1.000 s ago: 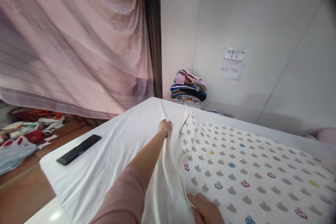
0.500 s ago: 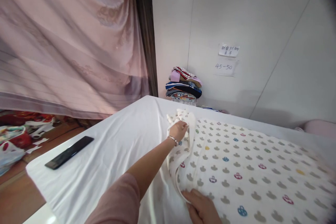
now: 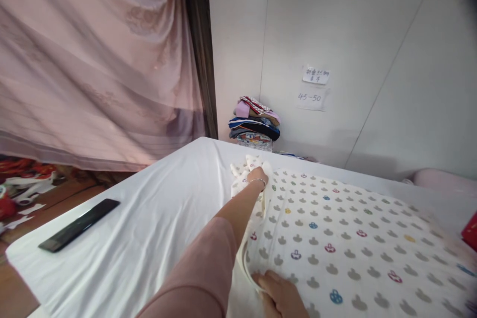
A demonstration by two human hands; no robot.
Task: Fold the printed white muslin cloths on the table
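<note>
A white cloth (image 3: 328, 218) printed with grey mushroom-like shapes and a few coloured ones lies spread over the right part of the table. Its left edge has a pale border and is partly turned over. At the far left corner, where the cloth is bunched, my left hand (image 3: 258, 177) is closed on the edge, a bracelet at its wrist; its fingertips are hidden. Close to me, my right hand (image 3: 280, 294) grips the near part of the same edge, thumb and fingers together. The border curves between both hands.
A white sheet (image 3: 164, 198) covers the table, with a black flat object (image 3: 80, 224) at left. Behind stands a stack of folded cloths (image 3: 254, 124) by the wall. A pink curtain (image 3: 97, 59) hangs left; a red object (image 3: 470, 232) shows at right.
My left hand has reached a little farther along the edge toward the far corner, and the turned-over flap lies lower there. My right hand stays at the near edge. The view has shifted slightly right.
</note>
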